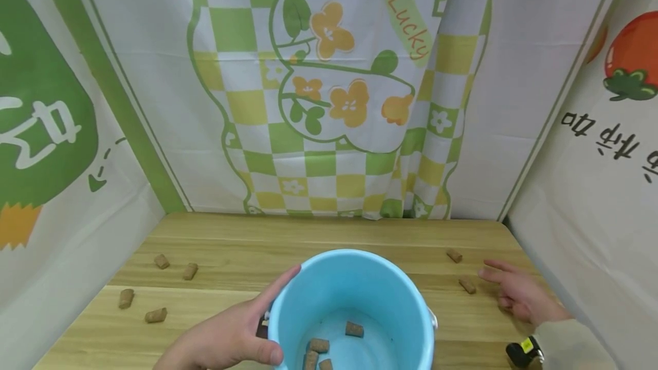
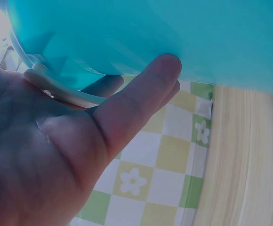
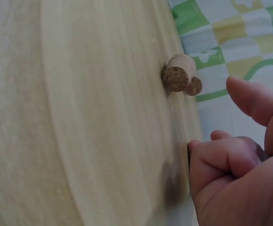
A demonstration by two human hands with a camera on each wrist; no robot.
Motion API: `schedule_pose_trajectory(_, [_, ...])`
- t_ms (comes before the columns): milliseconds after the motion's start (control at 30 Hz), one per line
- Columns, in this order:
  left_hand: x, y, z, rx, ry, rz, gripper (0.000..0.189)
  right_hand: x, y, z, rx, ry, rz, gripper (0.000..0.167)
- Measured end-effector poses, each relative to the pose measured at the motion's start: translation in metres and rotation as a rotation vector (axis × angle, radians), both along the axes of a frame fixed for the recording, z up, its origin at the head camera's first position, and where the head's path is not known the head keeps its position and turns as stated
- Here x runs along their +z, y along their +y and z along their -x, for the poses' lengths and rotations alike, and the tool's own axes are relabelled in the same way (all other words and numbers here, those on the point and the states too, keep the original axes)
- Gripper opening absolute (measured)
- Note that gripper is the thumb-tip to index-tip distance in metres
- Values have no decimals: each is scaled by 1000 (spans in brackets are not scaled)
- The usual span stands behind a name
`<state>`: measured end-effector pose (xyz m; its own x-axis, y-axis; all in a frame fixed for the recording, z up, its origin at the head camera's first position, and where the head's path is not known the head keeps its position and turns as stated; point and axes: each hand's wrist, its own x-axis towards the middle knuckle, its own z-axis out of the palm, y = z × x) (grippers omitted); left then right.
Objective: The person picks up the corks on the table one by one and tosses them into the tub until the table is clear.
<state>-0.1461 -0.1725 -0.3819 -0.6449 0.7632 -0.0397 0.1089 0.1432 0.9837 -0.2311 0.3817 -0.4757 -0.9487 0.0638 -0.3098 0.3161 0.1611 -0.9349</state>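
Note:
A light blue bucket [image 1: 352, 264] stands at the near middle of the wooden table, several corks [image 1: 354, 329] on its floor. My left hand [image 1: 226, 330] rests against the bucket's left side, thumb and forefinger spread along the outside near the rim. In the left wrist view a straight digit [image 2: 141, 101] touches the blue wall beside the pale handle [image 2: 66, 92]. My right hand [image 1: 524, 293] hovers on the right with forefinger extended, other fingers bent, holding nothing. Just left of it lies one cork [image 1: 466, 285], with a second cork [image 1: 454, 256] farther back.
Several more corks [image 1: 156, 315] lie scattered on the left of the wooden table [image 1: 231, 244]. Printed fabric [image 1: 339, 176] hangs behind the table's back edge, with cloth walls on both sides. A small black object with a yellow label [image 1: 524, 352] is at the right wrist.

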Motion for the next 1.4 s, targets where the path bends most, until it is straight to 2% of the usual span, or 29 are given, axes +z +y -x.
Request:
schedule_pose_trajectory(333, [1, 1, 1, -5, 12, -2, 106, 0, -10, -1, 12, 39, -35, 76])
schedule_pose_trajectory(467, [1, 1, 1, -15, -12, -15, 106, -1, -15, -3, 17, 58, -110, 74])
schedule_pose_trajectory(567, [2, 2, 1, -18, 1, -14, 107, -2, -19, -4, 27, 71, -186, 73])
schedule_pose_trajectory(767, [1, 1, 1, -7, 17, -2, 107, 2, -26, -2, 72, 60, -244, 77])
schedule_pose_trajectory(1000, [1, 1, 0, -5, 5, -11, 106, 4, -29, 0, 71, 39, -262, 70])
schedule_pose_trajectory(1200, [0, 1, 0, -5, 3, -10, 106, 1, -29, 0, 70, 73, -311, 65])
schedule_pose_trajectory(1400, [0, 1, 0, 3, 13, -1, 106, -1, -33, 1, 74, 96, -358, 49])
